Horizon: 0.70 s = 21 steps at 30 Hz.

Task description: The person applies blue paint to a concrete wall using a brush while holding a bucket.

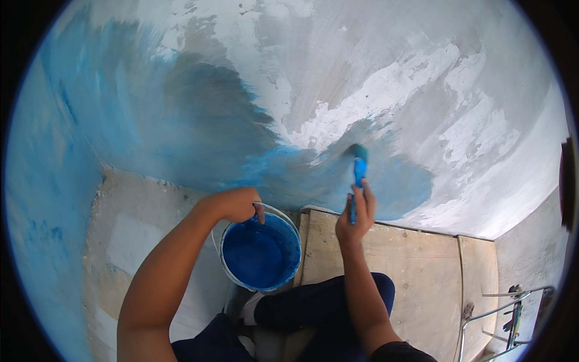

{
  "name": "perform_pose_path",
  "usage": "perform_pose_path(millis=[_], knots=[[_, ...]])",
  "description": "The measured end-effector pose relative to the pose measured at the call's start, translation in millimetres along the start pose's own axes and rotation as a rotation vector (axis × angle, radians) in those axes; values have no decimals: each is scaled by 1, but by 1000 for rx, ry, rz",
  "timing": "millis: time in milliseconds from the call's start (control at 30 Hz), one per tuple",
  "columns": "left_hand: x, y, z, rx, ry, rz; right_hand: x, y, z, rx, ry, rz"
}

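My right hand (pixel 357 216) grips the handle of a blue paintbrush (pixel 360 169), its dark bristles against the wall (pixel 386 84). Around the brush the wall carries a wet grey-blue patch. My left hand (pixel 244 205) is closed over the far rim of a white bucket (pixel 300 248) with a wire handle, the fingers curled inside. Blue paint (pixel 256 254) lies in the bucket and coats its inner wall. Bucket and left hand sit left of the brush, close to the foot of the wall.
Wooden boards (pixel 416 259) cover the floor at the right, with a pale, stained floor (pixel 132 241) on the left. A metal-tube frame (pixel 500 311) stands at the lower right. My bent legs (pixel 313 304) are just behind the bucket. Blue paint covers the left wall (pixel 42 181).
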<state>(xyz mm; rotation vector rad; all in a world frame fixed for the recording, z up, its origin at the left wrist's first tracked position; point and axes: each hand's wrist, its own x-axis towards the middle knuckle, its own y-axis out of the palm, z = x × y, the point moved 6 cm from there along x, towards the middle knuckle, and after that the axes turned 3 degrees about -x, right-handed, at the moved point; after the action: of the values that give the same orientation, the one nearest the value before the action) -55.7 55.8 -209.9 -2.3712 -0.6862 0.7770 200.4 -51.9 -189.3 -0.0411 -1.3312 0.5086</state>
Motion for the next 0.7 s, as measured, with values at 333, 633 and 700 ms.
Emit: perform_pose_path(millis=[333, 633, 700], knots=[[11, 2, -1, 25, -39, 11, -119, 73, -30, 83, 113, 724], [16, -5, 21, 1, -54, 9, -85, 35, -37, 8, 87, 293], [21, -4, 21, -6, -65, 6, -114, 57, -32, 34, 175, 495]])
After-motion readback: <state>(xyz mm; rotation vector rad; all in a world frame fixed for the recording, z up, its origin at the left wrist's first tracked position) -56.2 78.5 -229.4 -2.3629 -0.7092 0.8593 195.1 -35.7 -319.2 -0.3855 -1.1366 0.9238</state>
